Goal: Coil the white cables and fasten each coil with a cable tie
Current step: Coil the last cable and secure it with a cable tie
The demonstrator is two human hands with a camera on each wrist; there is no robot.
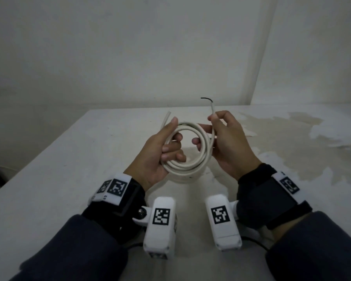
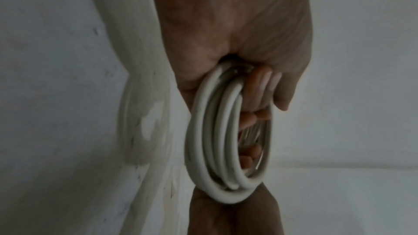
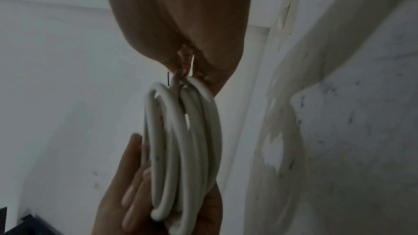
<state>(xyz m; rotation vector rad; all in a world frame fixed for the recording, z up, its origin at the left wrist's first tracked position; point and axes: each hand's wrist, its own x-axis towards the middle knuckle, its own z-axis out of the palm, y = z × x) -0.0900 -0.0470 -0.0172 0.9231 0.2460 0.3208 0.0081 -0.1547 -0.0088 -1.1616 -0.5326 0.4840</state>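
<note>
We hold springy white cable coil (image 1: 187, 148) above counter (image 1: 69, 159): left hand (image 1: 160, 153) grips loops, right hand (image 1: 224, 142) pinches tail; stiff, likely to unwind.

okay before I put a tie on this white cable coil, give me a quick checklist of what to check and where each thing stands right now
1. Left hand grips the coil: ok.
2. Right hand pinches the free end: ok.
3. Free end tucked into the loops: not ok, it sticks up.
4. Other end tucked in: not ok, it pokes out past the left thumb.
5. Loops bunched evenly: ok, roughly.
6. Cable tie within reach: cannot tell, none visible on the table.
</note>
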